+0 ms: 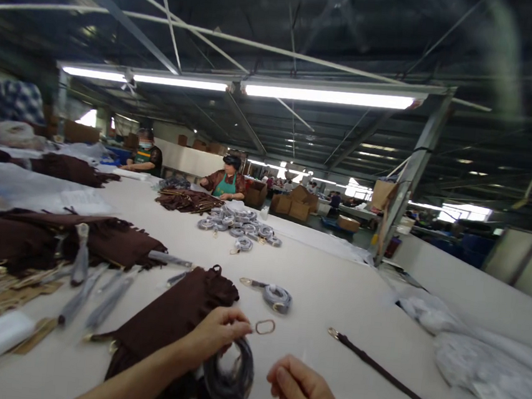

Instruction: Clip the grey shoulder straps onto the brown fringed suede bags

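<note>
My left hand [221, 336] is closed on a coiled strap [232, 381], dark and wrapped in clear plastic, which hangs below the fingers. An oval gold-coloured metal ring [265, 327] shows just past the left fingertips; whether it joins the strap cannot be told. My right hand [306, 391], to the right of the coil and apart from it, has its fingers curled together; what they hold, if anything, is hidden. Under and beside my left forearm lies a dark brown fringed bag [170, 316]. Beyond my hands, another wrapped coiled strap [278, 298] with a metal clasp rests on the table.
A brown strap [386, 368] lies along the white table [333, 287] at right. Clear plastic bags [480, 364] heap at the right edge. Brown bags [102, 240] and wrapped handles [81, 257] fill the left. Coiled straps [240, 219] pile farther back, before two co-workers [227, 183].
</note>
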Motion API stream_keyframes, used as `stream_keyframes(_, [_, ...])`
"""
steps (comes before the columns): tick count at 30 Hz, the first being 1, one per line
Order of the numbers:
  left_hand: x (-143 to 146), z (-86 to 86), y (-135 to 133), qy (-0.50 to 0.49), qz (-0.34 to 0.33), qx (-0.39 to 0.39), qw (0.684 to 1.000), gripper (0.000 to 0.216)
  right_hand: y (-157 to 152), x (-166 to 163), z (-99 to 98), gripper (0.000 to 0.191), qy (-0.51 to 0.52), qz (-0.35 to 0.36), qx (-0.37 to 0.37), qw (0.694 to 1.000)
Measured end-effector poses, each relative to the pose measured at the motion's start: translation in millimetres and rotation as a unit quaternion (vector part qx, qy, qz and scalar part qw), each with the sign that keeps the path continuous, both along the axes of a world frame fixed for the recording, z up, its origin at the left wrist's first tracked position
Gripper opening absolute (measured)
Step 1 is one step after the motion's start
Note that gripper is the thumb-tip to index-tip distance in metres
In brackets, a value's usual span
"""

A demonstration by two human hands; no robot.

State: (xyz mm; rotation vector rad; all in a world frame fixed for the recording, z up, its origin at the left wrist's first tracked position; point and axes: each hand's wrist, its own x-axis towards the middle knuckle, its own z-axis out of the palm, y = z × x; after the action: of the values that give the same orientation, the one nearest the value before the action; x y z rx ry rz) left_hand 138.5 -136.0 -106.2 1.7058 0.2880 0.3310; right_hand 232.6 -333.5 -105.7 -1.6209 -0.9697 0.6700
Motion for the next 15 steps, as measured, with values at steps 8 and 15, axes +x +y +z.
stream_keyframes(8, [-5, -21.0, -24, -0.01, 0.075, -0.001, 0.997, 0.031, -1, 10, -2.9, 0.038, -0.091, -0.118, 0.047, 0.988])
stream_keyframes(15, [-21, -4.0, -48, -0.057, 0.004, 0.041, 0.998, 0.016, -2, 7, 9.0, 0.025, -0.018, -0.051, 0.021, 0.998])
